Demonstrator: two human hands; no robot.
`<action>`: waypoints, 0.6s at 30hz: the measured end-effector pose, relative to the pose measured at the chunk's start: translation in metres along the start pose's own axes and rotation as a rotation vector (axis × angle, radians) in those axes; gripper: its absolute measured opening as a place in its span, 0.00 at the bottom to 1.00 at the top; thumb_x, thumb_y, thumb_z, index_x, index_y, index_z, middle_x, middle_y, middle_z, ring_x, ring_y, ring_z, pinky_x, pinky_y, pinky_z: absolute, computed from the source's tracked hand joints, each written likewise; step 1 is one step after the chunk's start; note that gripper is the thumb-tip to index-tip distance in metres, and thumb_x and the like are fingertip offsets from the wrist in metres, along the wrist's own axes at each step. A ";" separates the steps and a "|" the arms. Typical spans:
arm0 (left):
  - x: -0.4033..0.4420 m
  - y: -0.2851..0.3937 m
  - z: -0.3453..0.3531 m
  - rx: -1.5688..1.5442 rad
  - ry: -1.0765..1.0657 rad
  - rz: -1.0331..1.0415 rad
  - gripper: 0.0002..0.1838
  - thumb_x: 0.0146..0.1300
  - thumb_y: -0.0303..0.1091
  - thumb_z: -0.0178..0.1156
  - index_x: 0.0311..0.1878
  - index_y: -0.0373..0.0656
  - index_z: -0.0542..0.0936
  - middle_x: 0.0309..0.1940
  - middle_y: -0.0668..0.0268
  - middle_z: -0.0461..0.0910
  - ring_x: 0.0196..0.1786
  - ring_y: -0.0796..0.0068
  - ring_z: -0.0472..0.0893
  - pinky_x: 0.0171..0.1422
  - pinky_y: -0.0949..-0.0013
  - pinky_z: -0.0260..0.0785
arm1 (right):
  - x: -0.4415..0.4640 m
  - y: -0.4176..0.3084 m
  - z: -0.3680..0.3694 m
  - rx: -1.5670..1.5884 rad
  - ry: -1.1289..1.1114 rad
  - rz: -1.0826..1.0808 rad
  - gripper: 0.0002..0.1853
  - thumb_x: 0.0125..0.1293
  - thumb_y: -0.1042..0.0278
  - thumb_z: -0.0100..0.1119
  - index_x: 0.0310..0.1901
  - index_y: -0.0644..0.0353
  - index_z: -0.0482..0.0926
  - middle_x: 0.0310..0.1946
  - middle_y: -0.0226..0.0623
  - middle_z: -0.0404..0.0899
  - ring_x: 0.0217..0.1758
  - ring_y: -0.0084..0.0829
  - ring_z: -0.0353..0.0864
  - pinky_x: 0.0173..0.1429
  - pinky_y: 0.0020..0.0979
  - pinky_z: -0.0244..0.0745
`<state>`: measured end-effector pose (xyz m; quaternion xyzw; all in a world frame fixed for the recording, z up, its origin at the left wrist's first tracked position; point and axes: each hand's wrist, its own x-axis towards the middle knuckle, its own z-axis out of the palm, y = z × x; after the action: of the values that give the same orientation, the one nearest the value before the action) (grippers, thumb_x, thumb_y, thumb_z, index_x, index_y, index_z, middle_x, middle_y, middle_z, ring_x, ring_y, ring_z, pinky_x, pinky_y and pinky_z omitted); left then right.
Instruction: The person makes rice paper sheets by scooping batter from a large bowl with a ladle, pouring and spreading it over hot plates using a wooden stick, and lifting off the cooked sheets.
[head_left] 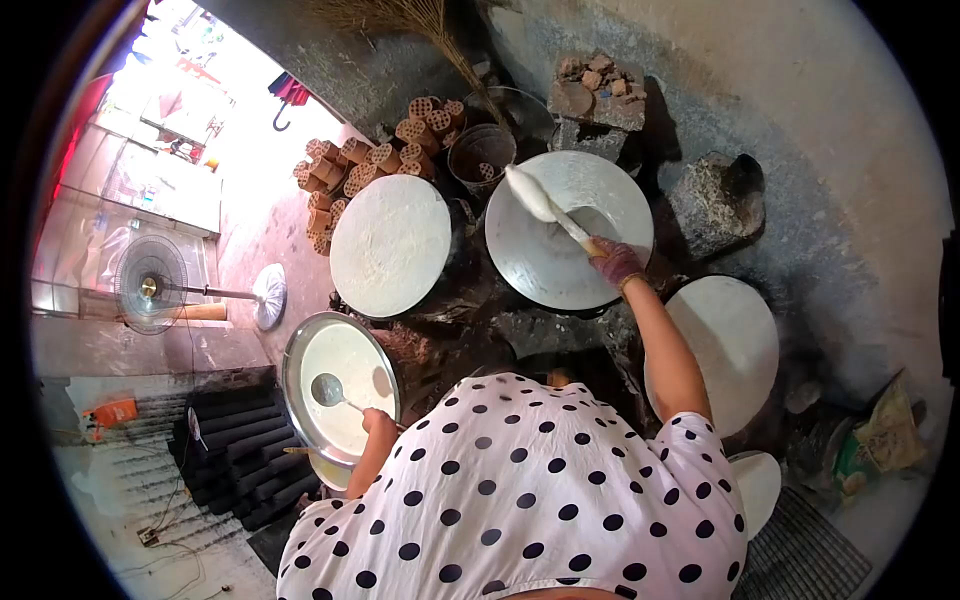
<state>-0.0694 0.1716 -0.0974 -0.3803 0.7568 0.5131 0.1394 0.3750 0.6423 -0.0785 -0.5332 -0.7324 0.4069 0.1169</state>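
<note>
My left hand [379, 428] grips the handle of a metal ladle [327, 390]. The ladle's bowl rests at the surface of creamy white batter [345, 352] in a wide metal basin [291, 365]. In a reddish glove, my right hand [616, 263] is wrapped around a stick tool with a white, rounded, cloth-like head [530, 194]. That head is over a round metal griddle [540, 275] with a shiny, streaked surface. Left of it, a second round griddle is covered by a pale sheet [390, 245]. Another pale round [715, 350] lies beside my right arm.
Perforated clay-coloured briquettes [385, 157] are piled behind the griddles, near a dark bucket [482, 155] and a broom [440, 30]. Black briquettes [235, 455] stack at lower left. A standing fan [150, 285] is at far left. Rubble-topped blocks [600, 95] stand by the wall.
</note>
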 end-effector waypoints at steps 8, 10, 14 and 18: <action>-0.017 0.010 -0.005 -0.021 0.054 -0.048 0.11 0.56 0.40 0.56 0.33 0.44 0.81 0.31 0.63 0.82 0.36 0.65 0.82 0.35 0.60 0.75 | -0.004 -0.011 -0.034 -0.108 0.083 0.168 0.28 0.55 0.57 0.60 0.61 0.43 0.73 0.59 0.39 0.73 0.61 0.42 0.73 0.63 0.36 0.68; 0.000 0.006 -0.006 0.031 0.101 -0.027 0.10 0.56 0.39 0.56 0.33 0.44 0.82 0.32 0.63 0.82 0.38 0.64 0.82 0.35 0.60 0.75 | -0.019 -0.022 -0.034 -0.022 0.014 0.134 0.27 0.54 0.60 0.62 0.59 0.44 0.75 0.56 0.39 0.76 0.59 0.38 0.75 0.62 0.33 0.68; 0.018 -0.001 -0.010 0.088 0.174 -0.012 0.10 0.56 0.38 0.56 0.33 0.45 0.83 0.34 0.63 0.83 0.39 0.64 0.83 0.34 0.60 0.75 | -0.010 -0.002 -0.053 0.103 -0.043 0.026 0.26 0.52 0.64 0.65 0.56 0.46 0.78 0.51 0.39 0.80 0.56 0.35 0.77 0.59 0.30 0.69; 0.021 -0.011 -0.023 0.043 0.143 0.024 0.09 0.58 0.37 0.53 0.29 0.46 0.80 0.31 0.64 0.82 0.34 0.67 0.81 0.31 0.62 0.73 | 0.003 -0.009 -0.050 0.123 0.048 0.123 0.24 0.55 0.61 0.63 0.56 0.49 0.78 0.50 0.38 0.81 0.53 0.34 0.79 0.58 0.31 0.69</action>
<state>-0.0710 0.1400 -0.1070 -0.4039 0.7802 0.4697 0.0870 0.3980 0.6677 -0.0405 -0.5787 -0.6688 0.4446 0.1417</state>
